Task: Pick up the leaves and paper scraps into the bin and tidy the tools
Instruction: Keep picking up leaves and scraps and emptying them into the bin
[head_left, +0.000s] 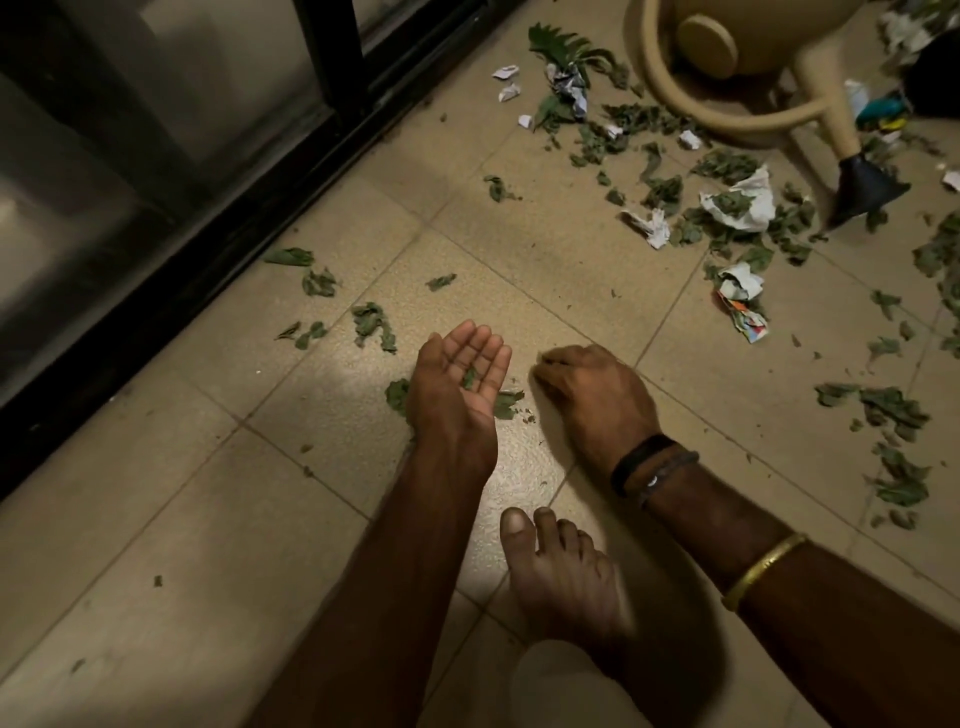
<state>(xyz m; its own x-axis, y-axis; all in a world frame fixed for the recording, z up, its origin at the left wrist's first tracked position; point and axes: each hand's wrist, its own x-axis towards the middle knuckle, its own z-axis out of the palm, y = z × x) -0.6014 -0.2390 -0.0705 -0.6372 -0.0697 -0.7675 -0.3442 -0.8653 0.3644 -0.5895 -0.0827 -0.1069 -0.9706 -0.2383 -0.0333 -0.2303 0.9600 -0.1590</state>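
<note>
My left hand (460, 374) lies palm up just above the tiled floor, fingers straight, with a small green leaf bit (470, 378) resting on the palm. Right beside it my right hand (587, 389) is knuckles up on the floor with its fingertips curled down at a leaf crumb; what they hold is hidden. Torn green leaves (371, 325) lie scattered left of my hands, and a leaf (506, 402) lies between them. Thicker leaf litter (665, 192) mixed with crumpled paper scraps (743, 205) covers the far right floor. No bin is in view.
A beige watering can (737, 78) with a black nozzle (865, 189) stands at the top right among the litter. A black-framed glass door (171, 171) runs along the left. My bare foot (561, 577) is planted just behind my hands. More leaves (893, 415) lie at right.
</note>
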